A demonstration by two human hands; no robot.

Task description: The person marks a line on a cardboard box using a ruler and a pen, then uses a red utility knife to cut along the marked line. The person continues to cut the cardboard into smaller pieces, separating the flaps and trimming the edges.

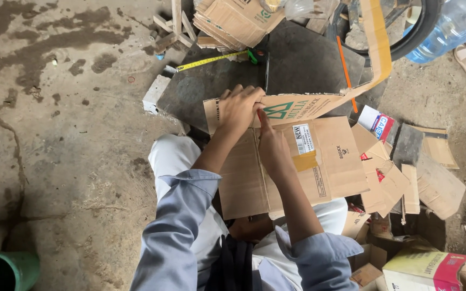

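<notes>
A flattened brown cardboard sheet (330,161) lies across my lap and a dark slab (200,91). My left hand (238,108) grips the top edge of a cardboard flap (297,105) that folds up and runs as a long strip toward the upper right. My right hand (271,143) presses along the fold line, index finger extended on the crease. Whether it holds a tool is hidden.
A yellow tape measure (211,60) and an orange pencil (346,73) lie on the slab. Stacked cardboard (238,21) sits at top, cardboard scraps (427,178) and boxes (427,269) at right. A tyre (422,29), blue water bottle (459,21), green bucket (1,269) surround.
</notes>
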